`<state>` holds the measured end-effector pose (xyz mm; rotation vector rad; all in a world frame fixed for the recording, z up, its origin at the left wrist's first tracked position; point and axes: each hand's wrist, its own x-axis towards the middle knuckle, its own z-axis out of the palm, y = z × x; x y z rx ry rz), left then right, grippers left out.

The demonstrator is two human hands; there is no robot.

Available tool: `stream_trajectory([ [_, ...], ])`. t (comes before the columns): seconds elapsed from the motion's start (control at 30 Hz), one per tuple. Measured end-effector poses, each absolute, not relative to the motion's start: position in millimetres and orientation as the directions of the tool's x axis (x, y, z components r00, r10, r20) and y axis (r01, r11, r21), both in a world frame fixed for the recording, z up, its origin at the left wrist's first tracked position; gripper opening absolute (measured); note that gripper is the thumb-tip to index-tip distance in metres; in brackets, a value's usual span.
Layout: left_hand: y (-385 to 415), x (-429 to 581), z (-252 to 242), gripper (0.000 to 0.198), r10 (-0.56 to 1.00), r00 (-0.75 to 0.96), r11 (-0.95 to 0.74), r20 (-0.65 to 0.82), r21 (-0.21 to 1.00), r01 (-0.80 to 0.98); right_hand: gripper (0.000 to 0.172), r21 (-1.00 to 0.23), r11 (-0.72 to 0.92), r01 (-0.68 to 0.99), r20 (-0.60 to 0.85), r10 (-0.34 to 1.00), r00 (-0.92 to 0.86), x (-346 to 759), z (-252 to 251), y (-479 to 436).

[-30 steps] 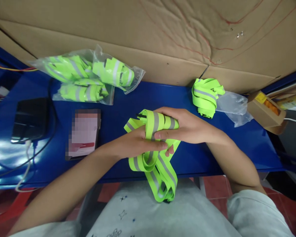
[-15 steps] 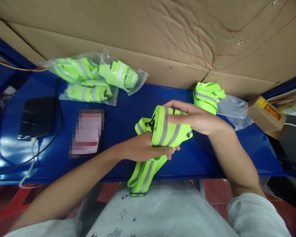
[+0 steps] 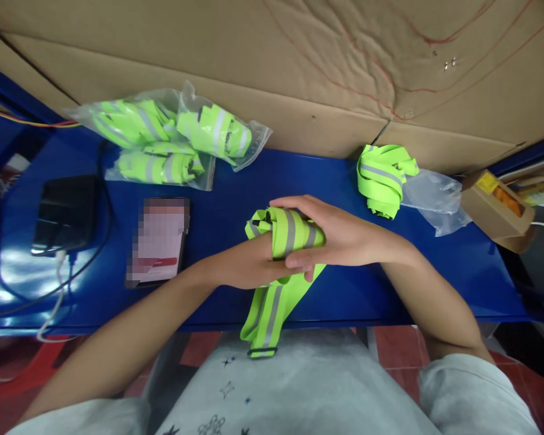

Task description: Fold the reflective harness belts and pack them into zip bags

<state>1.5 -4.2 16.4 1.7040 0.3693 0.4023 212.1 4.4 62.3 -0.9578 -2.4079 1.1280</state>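
Observation:
A neon-yellow reflective strap (image 3: 291,232) with grey stripes is wound in a roll between my hands. My left hand (image 3: 254,261) has its fingers inside and under the roll, partly hidden by the band. My right hand (image 3: 340,232) is wrapped round the roll's right side, thumb near the left fingers. A loose length of the strap hangs toward my lap and ends in a black buckle (image 3: 262,352). Another bundled reflective strap (image 3: 381,178) lies at the back right, beside a clear plastic bag (image 3: 435,196).
Clear bags of neon straps (image 3: 158,166) lie at the back left of the blue table (image 3: 236,205). Nearer are a phone (image 3: 161,241), a black box (image 3: 66,214) and cables. An open cardboard box (image 3: 498,211) stands at the right, a cardboard wall (image 3: 254,72) behind.
My right hand has moved left and down and now wraps over the roll, covering its right side. The roll sits slightly lower and looks narrower. The hanging end remains below.

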Motion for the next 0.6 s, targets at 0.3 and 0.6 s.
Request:
stream_trajectory([
  [0.3,-16.0,-9.9,38.0,0.051,0.724,0.677,-0.273,0.128,0.955,0.111,0.051,-0.514,0.623,0.589,0.347,0.78,-0.521,217.9,94.1,-6.4],
  [0.6,-6.9,-21.8,56.2,0.038,0.72,0.608,-0.526,0.333,0.834,0.166,0.051,-0.455,0.476,0.753,0.384,0.868,-0.316,254.0,135.9,-16.5],
])
